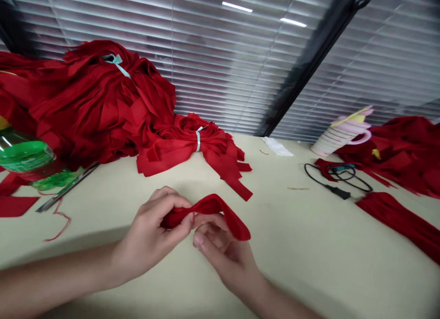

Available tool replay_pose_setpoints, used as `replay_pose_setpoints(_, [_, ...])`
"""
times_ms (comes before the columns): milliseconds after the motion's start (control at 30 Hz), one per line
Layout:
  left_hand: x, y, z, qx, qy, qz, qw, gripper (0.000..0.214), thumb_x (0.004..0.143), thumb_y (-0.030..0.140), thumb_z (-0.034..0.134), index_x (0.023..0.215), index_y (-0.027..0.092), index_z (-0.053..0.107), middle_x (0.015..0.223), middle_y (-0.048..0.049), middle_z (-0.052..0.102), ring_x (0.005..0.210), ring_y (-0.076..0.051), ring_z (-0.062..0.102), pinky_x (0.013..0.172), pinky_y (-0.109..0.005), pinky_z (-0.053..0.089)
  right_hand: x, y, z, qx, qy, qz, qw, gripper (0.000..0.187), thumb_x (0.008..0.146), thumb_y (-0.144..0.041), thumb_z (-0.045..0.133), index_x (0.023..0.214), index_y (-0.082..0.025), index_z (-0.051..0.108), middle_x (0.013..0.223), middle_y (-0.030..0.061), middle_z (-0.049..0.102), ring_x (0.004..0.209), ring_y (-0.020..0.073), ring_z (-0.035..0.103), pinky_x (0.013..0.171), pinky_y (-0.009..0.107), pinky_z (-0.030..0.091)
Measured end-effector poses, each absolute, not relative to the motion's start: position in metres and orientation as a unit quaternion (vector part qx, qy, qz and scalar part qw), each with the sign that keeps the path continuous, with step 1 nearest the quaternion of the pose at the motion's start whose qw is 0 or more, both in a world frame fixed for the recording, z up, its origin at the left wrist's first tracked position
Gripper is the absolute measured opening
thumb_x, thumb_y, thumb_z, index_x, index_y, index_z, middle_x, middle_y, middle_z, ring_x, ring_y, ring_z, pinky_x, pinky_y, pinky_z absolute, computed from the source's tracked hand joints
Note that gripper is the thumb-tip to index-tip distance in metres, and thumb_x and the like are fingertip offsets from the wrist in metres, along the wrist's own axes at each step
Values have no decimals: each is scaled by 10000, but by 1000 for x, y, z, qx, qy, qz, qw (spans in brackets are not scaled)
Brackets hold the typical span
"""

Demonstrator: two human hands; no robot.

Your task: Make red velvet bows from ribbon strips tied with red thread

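Left hand [147,234], right hand [227,259] pinching red fabric [209,209], cream tabletop [295,236], blinds [220,67]

Head-worn view, forward and down, close above left hand [147,232] and right hand [227,264]

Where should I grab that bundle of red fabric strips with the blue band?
Grip the bundle of red fabric strips at its pale blue band, from above on the near side: the band gathers the strips into a narrow waist; the loose ends fan out and would probably slip.
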State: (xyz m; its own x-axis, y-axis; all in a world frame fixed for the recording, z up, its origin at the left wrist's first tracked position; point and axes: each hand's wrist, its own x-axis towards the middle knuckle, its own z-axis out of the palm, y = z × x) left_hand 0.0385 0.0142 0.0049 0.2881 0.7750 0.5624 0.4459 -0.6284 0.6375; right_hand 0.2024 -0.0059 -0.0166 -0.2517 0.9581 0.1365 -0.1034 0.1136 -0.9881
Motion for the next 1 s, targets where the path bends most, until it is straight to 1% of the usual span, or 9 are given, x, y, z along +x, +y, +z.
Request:
replay_pose_setpoints(100, [35, 17, 4, 839, 321, 436, 48, 100, 795, 111, 581, 875, 155, 540, 727, -22, 589, 786, -168, 491, 694, -312, 402, 195, -9, -13, -373, -482, 614, 502, 169, 692, -267, 703, 834, -204, 636, 689, -8, 589, 580, 84, 492, 549, 222, 418])
replay_pose_setpoints(200, [34, 19, 3, 864, 274, 417, -70, 162, 766, 108, 622, 909, 131, 549, 709, -39, 626, 764, -192, 480, 662, -341, 366, 191, -8, -14, -384, -399, 654, 516, 123, 657, -270, 734, 723, -203, 655, 615, -22, 581, 522, 71, 461, 486, 203, 383])
replay_pose_setpoints(267, [34, 19, 2, 866, 255, 415, -118, 193, 747, 87, 631, 920, 120, 553, 718, -50, 643, 760, -203, 486, 640, -340, 351, 190, -6, -15, -395, -378, 651, 527, 93, 650, -254, 740, 662, -200, 664, 566, -31, 560, 511, 69, 452, 491, 205, 379])
replay_pose_setpoints(333, [34, 18, 1, 869, 260, 405, -116, 214, 743, 71, 621, 932, 138, 546, 733, -44, 651, 766, -205, 492, 644, -339, 351, 191, -4, -16, -398, -374, 643, 537, 69, 649, -240, 737, 637, -203, 680, 541, -35, 541, 503, 67, 444, 501, 211, 378])
replay_pose_setpoints(467, [35, 15, 0, 872, 324, 366, -25, 211, 759, 83, 585, 930, 189, 519, 746, -14, 646, 790, -189, 501, 703, -337, 365, 194, -2, -17, -397, -369, 637, 548, 72, 658, -261, 721, 630, -202, 692, 572, -24, 551, 514, 77, 447, 509, 227, 375])
replay_pose_setpoints(633, [42, 13, 2, 815, 412, 380, 151, 27, 802, 151, 547, 802, 175, 560, 697, 0, 608, 696, -139, 532, 673, -288, 398, 198, 2, -18, -420, -387, 612, 546, 79, 653, -261, 715, 644, -186, 690, 589, -9, 553, 568, 98, 430, 547, 246, 367])
replay_pose_setpoints(800, [47, 13, 4, 689, 456, 361, 432, 124, 857, 259, 492, 822, 166, 566, 759, -13, 626, 689, -122, 568, 585, -225, 428, 198, 3, -16, -447, -351, 633, 525, 103, 592, -242, 736, 619, -176, 661, 580, -17, 533, 573, 97, 414, 561, 251, 341])
replay_pose_setpoints(900, [50, 11, 5, 641, 445, 377, 499, 141, 853, 273, 506, 806, 154, 563, 732, -10, 616, 672, -111, 558, 588, -210, 442, 198, 3, -17, -444, -352, 645, 513, 117, 603, -240, 726, 642, -170, 641, 584, -20, 514, 553, 92, 387, 536, 248, 313])
replay_pose_setpoints(1000, [52, 8, 5, 604, 444, 363, 553, 177, 854, 326, 503, 843, 164, 571, 693, 9, 563, 584, -94, 508, 478, -185, 442, 199, 2, -19, -409, -366, 666, 506, 119, 649, -227, 688, 618, -161, 594, 580, -23, 475, 548, 91, 360, 521, 244, 295])
